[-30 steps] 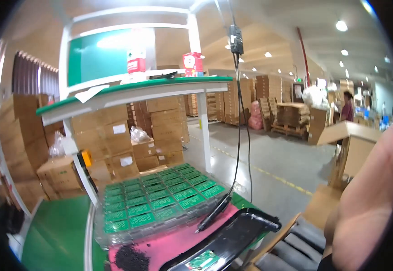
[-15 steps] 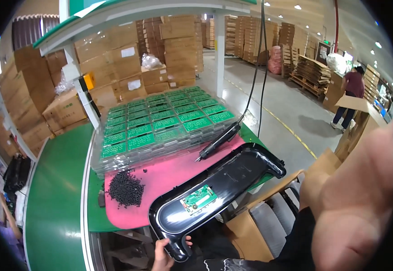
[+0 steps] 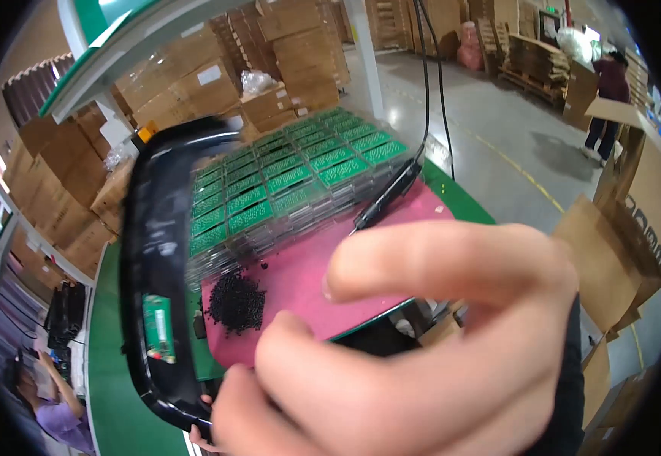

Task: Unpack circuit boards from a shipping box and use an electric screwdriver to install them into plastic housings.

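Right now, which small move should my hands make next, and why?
Perhaps bring the right hand to steady the panel: the left hand seems to hold only its lower end, while the right looks empty.

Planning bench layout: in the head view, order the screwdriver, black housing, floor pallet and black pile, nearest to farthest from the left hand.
1. Black housing, held by the left hand
2. Black pile, just ahead
3. Screwdriver, ahead and right
4. Floor pallet, far right background

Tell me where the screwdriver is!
In the head view, right of centre: the screwdriver slants over the pink mat, beside the clear trays near their right end, beyond the right hand.
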Available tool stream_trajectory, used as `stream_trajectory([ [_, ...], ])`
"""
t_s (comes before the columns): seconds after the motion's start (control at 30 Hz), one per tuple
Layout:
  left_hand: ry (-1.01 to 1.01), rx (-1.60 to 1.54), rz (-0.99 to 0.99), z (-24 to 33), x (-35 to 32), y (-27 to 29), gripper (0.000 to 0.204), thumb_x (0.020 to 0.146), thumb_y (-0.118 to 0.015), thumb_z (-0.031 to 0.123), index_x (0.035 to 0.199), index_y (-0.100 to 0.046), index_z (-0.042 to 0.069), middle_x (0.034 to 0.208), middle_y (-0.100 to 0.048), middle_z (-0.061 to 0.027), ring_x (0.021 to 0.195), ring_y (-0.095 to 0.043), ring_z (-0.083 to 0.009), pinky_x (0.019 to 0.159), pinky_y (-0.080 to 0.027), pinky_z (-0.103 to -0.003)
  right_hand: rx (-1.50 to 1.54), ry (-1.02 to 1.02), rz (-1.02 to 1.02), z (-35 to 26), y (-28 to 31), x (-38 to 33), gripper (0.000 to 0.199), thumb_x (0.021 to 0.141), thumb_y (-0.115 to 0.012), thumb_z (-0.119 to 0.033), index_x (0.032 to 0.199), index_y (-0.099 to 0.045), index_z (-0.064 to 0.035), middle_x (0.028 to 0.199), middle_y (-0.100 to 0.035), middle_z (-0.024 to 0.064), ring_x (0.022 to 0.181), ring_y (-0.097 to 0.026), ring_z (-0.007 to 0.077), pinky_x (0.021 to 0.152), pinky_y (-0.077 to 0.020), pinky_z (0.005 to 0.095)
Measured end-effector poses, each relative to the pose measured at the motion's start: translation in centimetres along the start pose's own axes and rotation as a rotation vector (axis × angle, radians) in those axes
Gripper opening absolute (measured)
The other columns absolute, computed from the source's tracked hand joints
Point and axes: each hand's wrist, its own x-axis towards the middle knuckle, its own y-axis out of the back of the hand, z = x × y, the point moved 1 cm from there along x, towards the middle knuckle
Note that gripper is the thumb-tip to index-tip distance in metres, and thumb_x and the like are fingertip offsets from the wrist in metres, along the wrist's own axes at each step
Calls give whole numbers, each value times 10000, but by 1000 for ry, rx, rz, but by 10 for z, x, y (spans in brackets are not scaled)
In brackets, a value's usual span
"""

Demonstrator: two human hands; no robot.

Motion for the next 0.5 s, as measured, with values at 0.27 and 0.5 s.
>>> stream_trajectory([
  [0.27, -440, 381, 87, 33, 58, -22, 513, 835, -485, 205, 1261, -426, -74, 1203, -570, -167, 1089, -568, -235, 916, -468, -297, 26, -315, -162, -47, 57, -55, 252, 678, -605, -258, 810, -519, -61, 718, -560, 89, 651, -561, 264, 613, -479, 369],
  [0.5, -716, 280, 283, 111, 66, 38, 442, 862, -544, 298, 1169, -538, -20, 1154, -588, -140, 1103, -540, -249, 1010, -409, -341, 132, -446, -264, -35, 85, -66, 257, 664, -606, -255, 816, -510, -71, 714, -556, 90, 653, -561, 268, 606, -486, 373],
])
